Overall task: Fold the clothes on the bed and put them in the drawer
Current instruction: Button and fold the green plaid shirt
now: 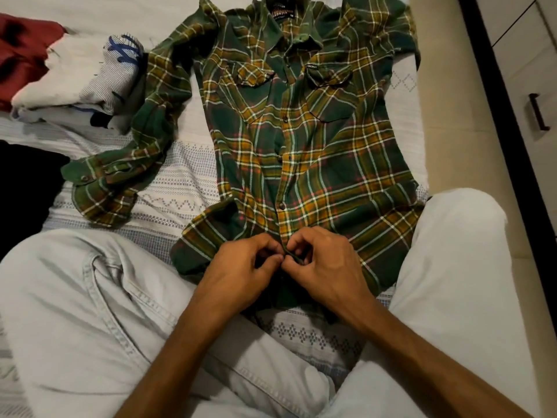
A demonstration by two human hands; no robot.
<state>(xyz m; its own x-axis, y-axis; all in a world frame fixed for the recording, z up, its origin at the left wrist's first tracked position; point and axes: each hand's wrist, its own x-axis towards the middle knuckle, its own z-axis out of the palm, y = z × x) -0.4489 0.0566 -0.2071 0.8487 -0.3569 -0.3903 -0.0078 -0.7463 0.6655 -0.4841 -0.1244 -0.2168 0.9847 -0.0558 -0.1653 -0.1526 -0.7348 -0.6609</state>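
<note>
Left hand [241,271] & right hand [324,267] meet at the bottom of the placket, fingers of both pinching the plaid shirt [301,140] edges together, prob. to fasten the lowest snap so the front stays flat for folding. Shirt lies face up, spread along the bed's [168,188] right edge, collar far from the person, left sleeve thrown out toward the folded pile [75,82] at far left. Neck label shows "M"; rest unreadable. Drawer handle [538,116] at right.
</note>
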